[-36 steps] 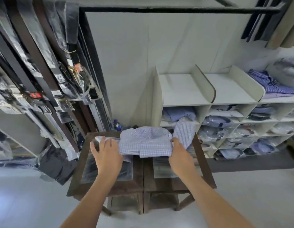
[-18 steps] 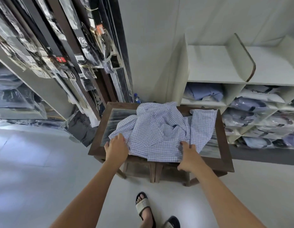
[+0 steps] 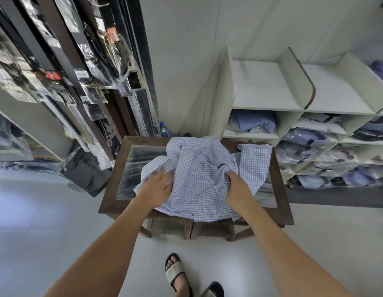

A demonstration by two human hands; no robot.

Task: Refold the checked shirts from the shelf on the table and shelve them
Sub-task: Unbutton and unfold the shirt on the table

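A white shirt with a fine blue check point(image 3: 204, 168) lies crumpled and spread over the dark wooden table point(image 3: 110, 187), its hem hanging over the near edge. My left hand point(image 3: 157, 184) rests flat on the shirt's left side, fingers apart. My right hand point(image 3: 236, 186) pinches a fold of the fabric near the shirt's middle right. One sleeve point(image 3: 256, 159) lies out to the right. The white shelf unit point(image 3: 269, 86) stands behind the table, its top two bays bare.
Lower shelf cubbies point(image 3: 327, 151) hold bagged blue shirts. A rack of bagged dark garments point(image 3: 64, 71) fills the left side. A blue-capped bottle point(image 3: 164, 129) stands behind the table. My sandalled feet point(image 3: 177, 273) are on the pale floor.
The folded shirt held above the table a second ago now lies opened out and crumpled on it. Both hands have moved inward onto the fabric, and my view has tilted down.
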